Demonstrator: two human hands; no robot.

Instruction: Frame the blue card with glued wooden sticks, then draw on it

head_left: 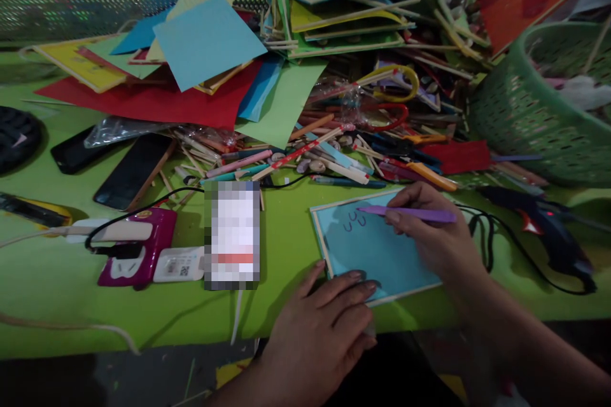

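A light blue card with a thin wooden frame [372, 248] lies on the green table near the front edge. My right hand [429, 235] is closed around a purple pen [410, 213]. The pen tip touches the card's upper left, beside small purple marks [354, 221]. My left hand [324, 324] lies flat with its fingers spread, pressing on the card's lower left corner.
A black glue gun [539, 222] with its cable lies right of the card. A green plastic basket [539, 108] stands at the far right. Coloured paper sheets [205, 44], sticks and pens pile up behind. Phones [136, 168], a pink power strip [138, 248] and a blurred screen [232, 235] sit left.
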